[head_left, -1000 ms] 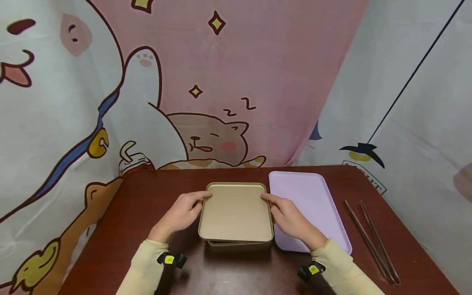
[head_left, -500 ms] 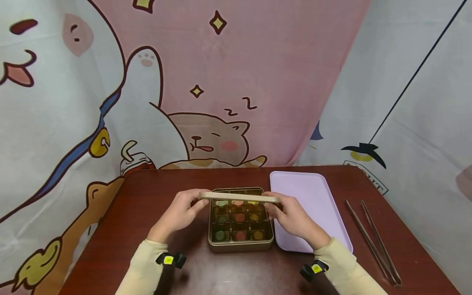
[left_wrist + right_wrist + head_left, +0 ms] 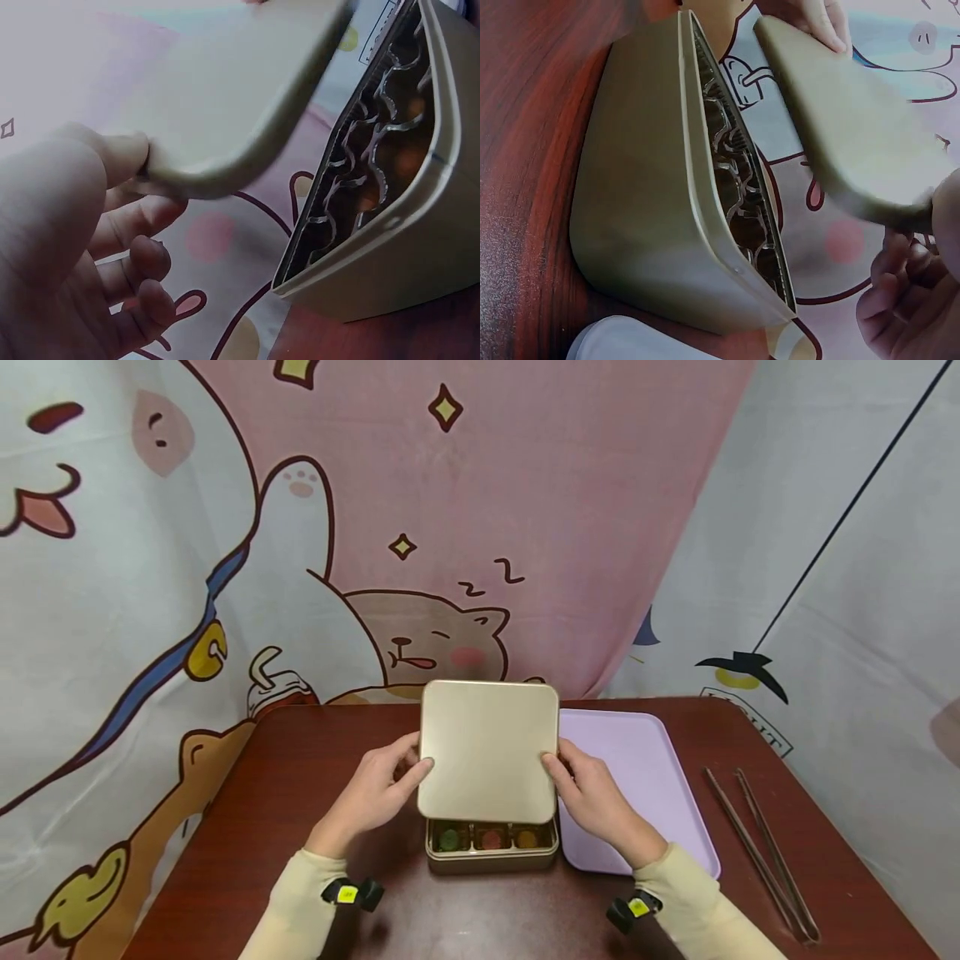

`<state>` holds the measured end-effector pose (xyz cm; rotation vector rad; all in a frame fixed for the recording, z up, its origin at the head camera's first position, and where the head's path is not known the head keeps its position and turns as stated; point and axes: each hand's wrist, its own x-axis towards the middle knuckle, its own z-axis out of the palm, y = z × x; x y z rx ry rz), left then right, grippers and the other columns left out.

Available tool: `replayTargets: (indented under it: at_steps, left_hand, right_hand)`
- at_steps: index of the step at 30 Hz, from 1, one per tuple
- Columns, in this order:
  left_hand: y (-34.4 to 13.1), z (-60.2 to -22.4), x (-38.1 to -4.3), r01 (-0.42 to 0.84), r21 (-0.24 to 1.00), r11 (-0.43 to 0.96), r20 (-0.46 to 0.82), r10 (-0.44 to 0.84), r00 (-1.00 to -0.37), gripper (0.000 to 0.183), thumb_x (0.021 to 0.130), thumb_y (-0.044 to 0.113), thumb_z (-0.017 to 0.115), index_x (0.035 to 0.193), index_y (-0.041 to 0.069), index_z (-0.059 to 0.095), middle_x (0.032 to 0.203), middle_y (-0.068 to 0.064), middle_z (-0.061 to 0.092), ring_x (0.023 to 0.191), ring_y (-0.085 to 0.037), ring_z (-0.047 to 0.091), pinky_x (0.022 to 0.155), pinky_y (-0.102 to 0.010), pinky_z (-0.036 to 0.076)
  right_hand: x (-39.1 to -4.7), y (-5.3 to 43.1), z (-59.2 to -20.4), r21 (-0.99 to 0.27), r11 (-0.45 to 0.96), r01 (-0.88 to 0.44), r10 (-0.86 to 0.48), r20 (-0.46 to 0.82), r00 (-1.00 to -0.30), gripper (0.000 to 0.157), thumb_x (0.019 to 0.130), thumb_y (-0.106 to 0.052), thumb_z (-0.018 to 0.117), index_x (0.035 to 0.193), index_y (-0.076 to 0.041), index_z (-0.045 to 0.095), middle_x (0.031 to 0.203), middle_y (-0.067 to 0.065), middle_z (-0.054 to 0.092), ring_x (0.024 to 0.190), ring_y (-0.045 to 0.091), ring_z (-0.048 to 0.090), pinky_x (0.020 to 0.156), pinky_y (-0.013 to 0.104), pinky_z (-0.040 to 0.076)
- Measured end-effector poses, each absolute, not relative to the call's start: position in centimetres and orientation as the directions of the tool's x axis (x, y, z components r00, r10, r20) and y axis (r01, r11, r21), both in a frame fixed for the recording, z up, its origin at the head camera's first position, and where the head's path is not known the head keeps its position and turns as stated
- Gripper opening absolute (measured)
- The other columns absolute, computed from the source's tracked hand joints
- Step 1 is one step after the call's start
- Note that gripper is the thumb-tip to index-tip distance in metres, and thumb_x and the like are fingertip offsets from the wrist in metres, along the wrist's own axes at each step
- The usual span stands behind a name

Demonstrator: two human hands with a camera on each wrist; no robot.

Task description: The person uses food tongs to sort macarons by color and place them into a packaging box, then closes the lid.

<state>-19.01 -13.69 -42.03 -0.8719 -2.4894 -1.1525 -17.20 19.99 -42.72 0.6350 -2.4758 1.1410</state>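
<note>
Both hands hold a flat gold tin lid (image 3: 487,752) tilted up above its square tin box (image 3: 492,862). My left hand (image 3: 378,789) pinches the lid's left edge, thumb on the outer face. On the opposite edge my right hand (image 3: 600,793) grips it the same way. Below the lid, the front row of round coloured pieces shows in the tin, green, red and yellow; the lid hides the rows behind in the head view. In the left wrist view a clear divided insert (image 3: 382,150) lines the box.
A lilac tray (image 3: 652,777) lies just right of the tin, partly behind the right hand. Farther right, long metal tongs (image 3: 765,856) rest on the dark wooden table (image 3: 315,743). A cartoon-printed cloth (image 3: 585,527) hangs behind the table.
The lid lay on the tin at first. It was lifted and swung edge-on, uncovering the divided compartments, and now its outer face is turned toward the head camera.
</note>
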Motion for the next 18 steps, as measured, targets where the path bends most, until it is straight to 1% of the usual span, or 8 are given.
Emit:
replayTargets:
  at_steps: [3, 5, 7, 10, 12, 14, 16, 18]
  left_hand:
    - [-13.4, -42.2, -19.0, 0.6, 0.61, 0.518, 0.442, 0.407, -0.8, 0.053, 0.104, 0.022, 0.067, 0.15, 0.001, 0.052, 0.079, 0.012, 0.061, 0.065, -0.004, 0.051, 0.059, -0.024, 0.047]
    - [-13.3, -42.4, -19.0, 0.588, 0.617, 0.523, 0.423, 0.41, -0.808, 0.061, 0.103, 0.024, 0.068, 0.155, 0.0, 0.046, 0.077, 0.012, 0.06, 0.063, -0.003, 0.051, 0.059, -0.023, 0.047]
    - [-13.1, -42.7, -19.1, 0.576, 0.622, 0.53, 0.402, 0.416, -0.816, 0.066, 0.104, 0.026, 0.067, 0.158, 0.0, 0.042, 0.075, 0.013, 0.059, 0.062, -0.002, 0.05, 0.058, -0.023, 0.048]
    - [-12.9, -43.2, -19.0, 0.559, 0.624, 0.546, 0.366, 0.428, -0.826, 0.066, 0.105, 0.029, 0.064, 0.159, -0.001, 0.039, 0.073, 0.012, 0.059, 0.061, -0.001, 0.051, 0.058, -0.023, 0.048]
    - [-12.7, -43.5, -18.9, 0.543, 0.622, 0.565, 0.336, 0.434, -0.836, 0.067, 0.107, 0.031, 0.061, 0.16, -0.002, 0.037, 0.074, 0.01, 0.062, 0.061, -0.001, 0.053, 0.059, -0.023, 0.049]
    - [-12.6, -43.7, -18.8, 0.526, 0.616, 0.587, 0.307, 0.435, -0.846, 0.067, 0.108, 0.033, 0.059, 0.159, -0.004, 0.036, 0.078, 0.004, 0.068, 0.064, -0.004, 0.056, 0.063, -0.025, 0.051]
    - [-12.4, -44.0, -18.7, 0.505, 0.602, 0.618, 0.281, 0.428, -0.859, 0.069, 0.109, 0.035, 0.056, 0.159, -0.007, 0.035, 0.094, -0.008, 0.076, 0.076, -0.008, 0.066, 0.073, -0.03, 0.057]
    - [-12.2, -44.3, -18.7, 0.487, 0.582, 0.651, 0.266, 0.414, -0.871, 0.069, 0.11, 0.035, 0.055, 0.157, -0.011, 0.035, 0.11, -0.02, 0.076, 0.093, -0.016, 0.072, 0.085, -0.036, 0.06]
  right_hand:
    - [-17.4, 19.9, -43.0, -0.616, 0.587, -0.526, -0.258, 0.473, -0.842, 0.043, 0.109, -0.016, 0.056, 0.15, -0.003, 0.053, 0.087, -0.002, 0.075, 0.074, 0.005, 0.067, 0.064, 0.028, 0.056]
    - [-17.5, 19.8, -43.1, -0.609, 0.596, -0.523, -0.267, 0.464, -0.844, 0.054, 0.109, -0.017, 0.056, 0.159, -0.002, 0.041, 0.088, 0.002, 0.076, 0.073, 0.006, 0.068, 0.063, 0.027, 0.056]
    - [-17.6, 19.7, -43.2, -0.602, 0.61, -0.516, -0.277, 0.447, -0.85, 0.059, 0.109, -0.018, 0.056, 0.162, 0.0, 0.035, 0.089, 0.004, 0.078, 0.072, 0.006, 0.07, 0.061, 0.026, 0.057]
    - [-17.7, 19.5, -43.4, -0.577, 0.662, -0.477, -0.275, 0.405, -0.872, 0.063, 0.11, -0.022, 0.056, 0.162, 0.002, 0.032, 0.086, 0.005, 0.077, 0.07, 0.008, 0.069, 0.06, 0.029, 0.056]
    - [-17.8, 19.3, -43.5, -0.554, 0.699, -0.452, -0.271, 0.38, -0.884, 0.064, 0.11, -0.025, 0.056, 0.161, 0.005, 0.033, 0.089, 0.011, 0.077, 0.074, 0.016, 0.072, 0.064, 0.036, 0.058]
    - [-17.8, 19.2, -43.7, -0.528, 0.735, -0.424, -0.264, 0.353, -0.897, 0.066, 0.109, -0.029, 0.056, 0.16, 0.008, 0.033, 0.1, 0.022, 0.077, 0.083, 0.027, 0.075, 0.073, 0.045, 0.06]
    - [-17.9, 19.1, -44.0, -0.515, 0.755, -0.405, -0.263, 0.327, -0.908, 0.069, 0.109, -0.032, 0.055, 0.158, 0.011, 0.033, 0.114, 0.032, 0.072, 0.096, 0.037, 0.075, 0.082, 0.052, 0.06]
    - [-18.0, 19.1, -44.3, -0.513, 0.767, -0.386, -0.268, 0.29, -0.919, 0.071, 0.109, -0.034, 0.054, 0.158, 0.012, 0.031, 0.126, 0.036, 0.066, 0.106, 0.042, 0.073, 0.088, 0.055, 0.059]
